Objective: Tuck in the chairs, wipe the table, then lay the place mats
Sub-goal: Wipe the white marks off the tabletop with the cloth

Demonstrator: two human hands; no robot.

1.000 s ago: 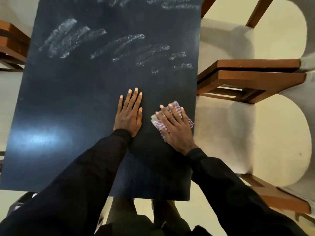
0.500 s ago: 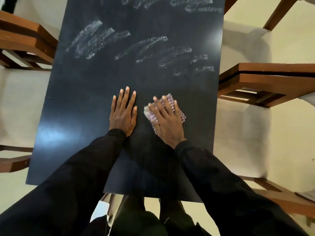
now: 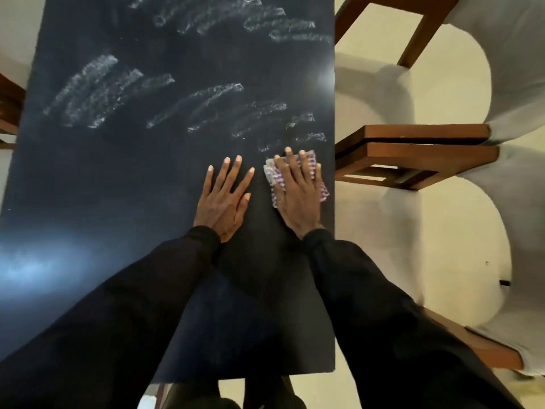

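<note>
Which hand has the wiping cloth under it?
The right hand, fingers spread over the checked cloth near the right edge of the table; the left hand lies flat on its bare surface.

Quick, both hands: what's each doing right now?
Left hand: open, flat on the table, holding nothing.
Right hand: open, straight fingers pressing the checked cloth onto the table.

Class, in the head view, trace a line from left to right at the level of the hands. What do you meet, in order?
Bare table top → left hand → right hand, pressing flat on the cloth → wooden chair frame.
</note>
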